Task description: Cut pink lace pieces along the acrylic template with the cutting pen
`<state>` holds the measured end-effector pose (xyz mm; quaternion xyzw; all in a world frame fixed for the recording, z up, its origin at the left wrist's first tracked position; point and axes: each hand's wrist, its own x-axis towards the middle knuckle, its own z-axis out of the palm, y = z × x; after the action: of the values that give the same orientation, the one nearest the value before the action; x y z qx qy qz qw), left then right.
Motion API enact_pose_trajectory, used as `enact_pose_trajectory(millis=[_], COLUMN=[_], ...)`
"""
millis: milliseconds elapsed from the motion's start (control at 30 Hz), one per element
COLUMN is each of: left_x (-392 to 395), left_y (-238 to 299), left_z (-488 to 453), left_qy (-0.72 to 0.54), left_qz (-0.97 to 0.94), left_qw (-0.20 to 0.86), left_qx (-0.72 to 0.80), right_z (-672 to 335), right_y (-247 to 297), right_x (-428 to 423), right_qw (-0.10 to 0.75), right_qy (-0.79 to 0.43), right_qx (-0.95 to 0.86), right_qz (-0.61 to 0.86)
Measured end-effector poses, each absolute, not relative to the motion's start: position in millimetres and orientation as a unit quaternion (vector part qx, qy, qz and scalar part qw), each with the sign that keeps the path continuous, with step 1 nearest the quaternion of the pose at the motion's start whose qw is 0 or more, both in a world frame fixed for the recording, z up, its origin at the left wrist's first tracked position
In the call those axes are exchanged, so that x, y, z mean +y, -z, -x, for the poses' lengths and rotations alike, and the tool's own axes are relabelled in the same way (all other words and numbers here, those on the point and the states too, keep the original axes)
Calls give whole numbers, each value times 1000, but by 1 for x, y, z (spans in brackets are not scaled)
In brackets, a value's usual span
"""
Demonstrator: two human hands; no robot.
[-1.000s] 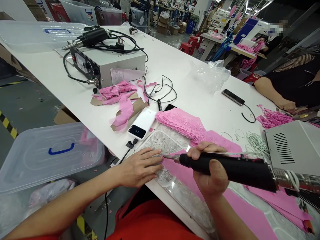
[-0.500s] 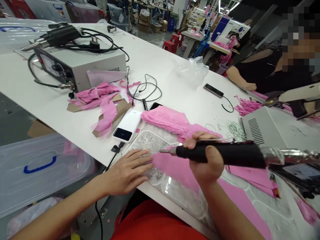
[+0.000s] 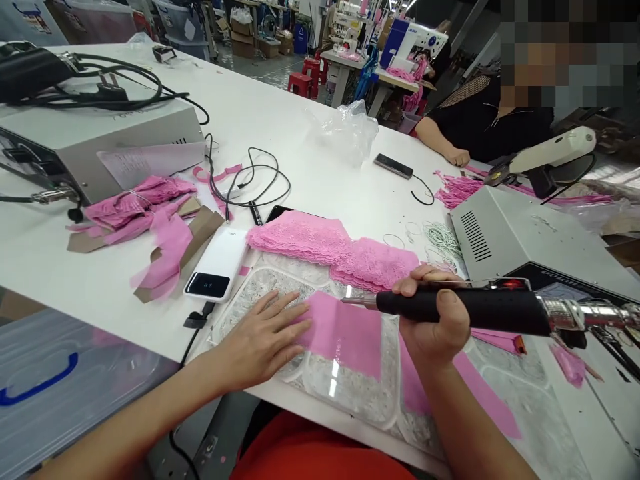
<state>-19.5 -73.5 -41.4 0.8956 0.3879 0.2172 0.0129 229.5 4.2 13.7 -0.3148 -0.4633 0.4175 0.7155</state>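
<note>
Matt tool handle (image 3: pixel 500 310), smooth metal tip (image 3: pixel 361 303), matt cloth panel (image 3: pixel 350 333); glossy plastic sheet (image 3: pixel 345 395)

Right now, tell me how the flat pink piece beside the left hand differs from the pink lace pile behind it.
The flat piece looks smooth, while the lace pile is textured. The flat piece looks thin; the lace pile is many layers thick. The flat piece lies at the left hand's fingers; the lace pile lies farther back. Both are pink.

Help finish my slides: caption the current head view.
Right hand grips a black, cylindrical, metal-tipped tool; left hand touches a flat pink fabric piece.
</note>
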Motion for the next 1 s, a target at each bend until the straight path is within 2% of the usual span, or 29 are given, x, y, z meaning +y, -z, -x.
enact_pose_trajectory(millis=[1000], left_x=[-72], left_y=[45], left_z=[24], left_qy=[-203], left_qz=[-901], left_qw=[-5], left_qx=[384], right_z=[-228], right_y=[-12], right_x=[5], right_qw=[712], right_qy=[-424], right_qx=[-476], right_qz=[295])
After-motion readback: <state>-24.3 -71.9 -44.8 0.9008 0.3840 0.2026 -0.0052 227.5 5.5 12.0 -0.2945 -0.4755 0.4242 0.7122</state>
